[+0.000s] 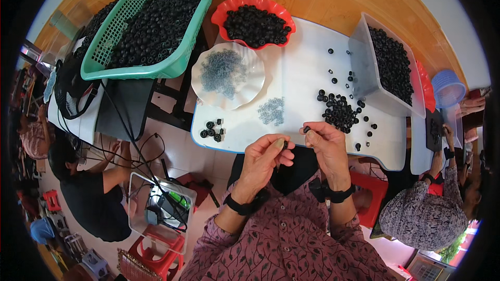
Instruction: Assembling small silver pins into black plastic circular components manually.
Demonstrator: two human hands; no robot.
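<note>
Both my hands are raised close together over the near edge of the white table (307, 78). Between thumb and fingers, my left hand (265, 157) pinches a small black part (285, 145). A second small black part (307, 129) is pinched in my right hand (327, 148). The two pieces are apart, and their exact kind is too small to tell. Just beyond my right hand lies a pile of black round parts (339, 113). A little heap of tiny clear pieces (272, 111) lies past my left hand. Several black parts (211, 132) sit at the table's left corner.
A white scalloped plate (255, 87) holds more clear pieces; behind it a red bowl (221, 21) holds black parts. A green basket (88, 67) stands left, a clear bin (360, 67) right, both full of black parts. People sit at either side. Cables (127, 132) hang at left.
</note>
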